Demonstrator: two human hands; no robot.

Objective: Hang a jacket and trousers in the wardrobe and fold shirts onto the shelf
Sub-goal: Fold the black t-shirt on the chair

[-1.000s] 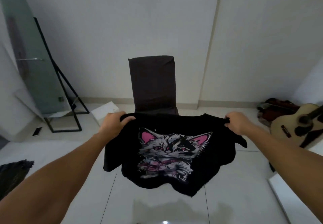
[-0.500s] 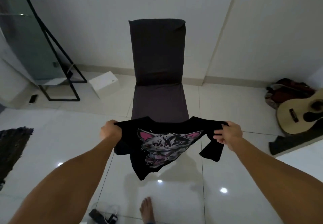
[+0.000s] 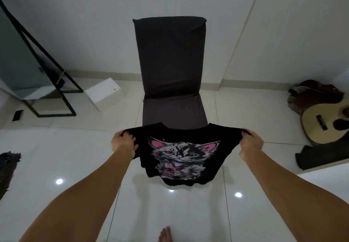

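A black T-shirt (image 3: 226,151) with a grey and pink cat print hangs spread out in the air above the floor, print facing me. My left hand (image 3: 123,143) grips its left shoulder, and my right hand (image 3: 250,143) grips its right shoulder. The shirt's hem curls up underneath. The collar edge hangs just in front of a dark floor chair (image 3: 170,68). No wardrobe, jacket or trousers show here.
The dark floor chair stands against the white wall. A leaning mirror (image 3: 22,62) on a black frame and a white box (image 3: 104,95) are at the left. A guitar (image 3: 324,123) and dark bag lie at the right. A dark rug (image 3: 7,168) is far left. My bare foot (image 3: 165,235) shows below.
My view has tilted down from the wall to the floor. Both hands keep their grip on the shirt's shoulders, and the shirt now hangs lower in front of the chair's seat.
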